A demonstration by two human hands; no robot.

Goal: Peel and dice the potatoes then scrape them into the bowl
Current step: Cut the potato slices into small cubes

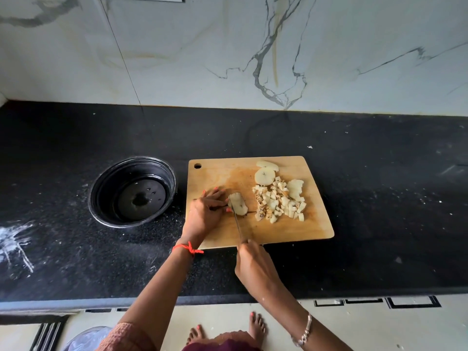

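A wooden cutting board [311, 231] lies on the black counter. My left hand [206, 214] presses down on a peeled potato piece [240, 206] at the board's left side. My right hand [253, 264] grips a knife [237, 225] whose blade points away from me and rests against the potato piece. A pile of diced potato [281, 203] sits in the middle of the board. Round potato slices [264, 175] lie just beyond the pile, and another flat piece [295, 188] lies at its right. A black bowl [103, 188] stands left of the board with no potato in it.
The black counter [379, 198] runs wide to the right and left, with white smears [15, 244] at the far left. A marble wall [228, 51] backs it. The counter's front edge [354, 293] is near my body; my bare feet [257, 325] show below.
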